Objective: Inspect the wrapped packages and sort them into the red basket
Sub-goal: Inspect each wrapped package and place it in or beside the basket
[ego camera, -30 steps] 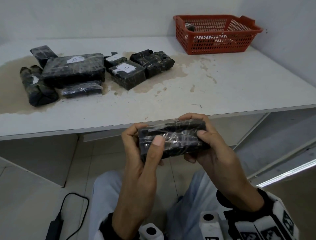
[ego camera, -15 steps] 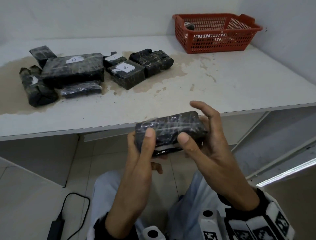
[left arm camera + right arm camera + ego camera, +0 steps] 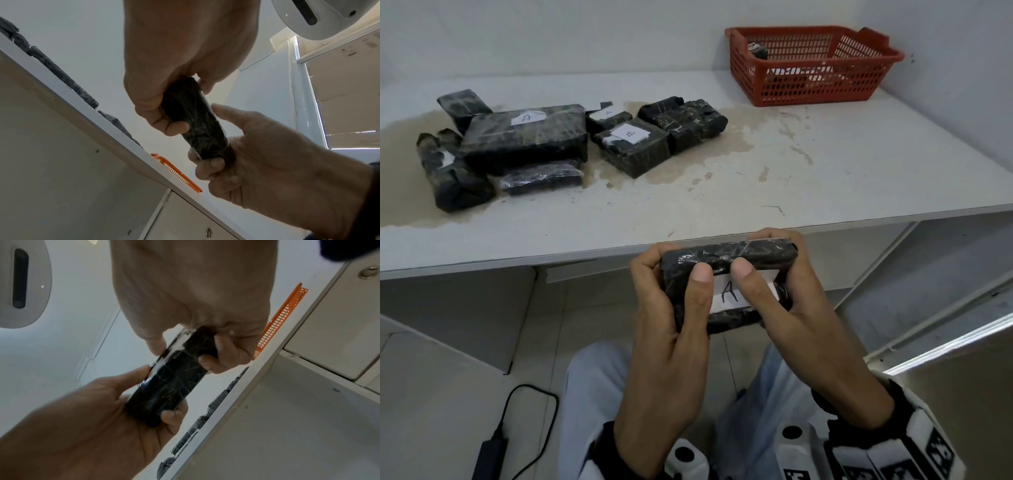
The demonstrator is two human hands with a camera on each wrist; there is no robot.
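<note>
I hold a black wrapped package in front of my lap, just below the table's front edge. My left hand grips its left end and my right hand its right end, both thumbs on the upper face. A white label marked "A" shows between the thumbs. In the left wrist view my left hand wraps the package. My right hand curls round the package in the right wrist view. The red basket stands at the table's back right.
Several black wrapped packages, some with white labels, lie in a group at the back left of the stained white table. A dark package lies inside the basket. A black cable with an adapter lies on the floor.
Both hands have turned the package over, so the white "A" label now faces me. My right hand, half open a moment ago, has closed round the right end again.
</note>
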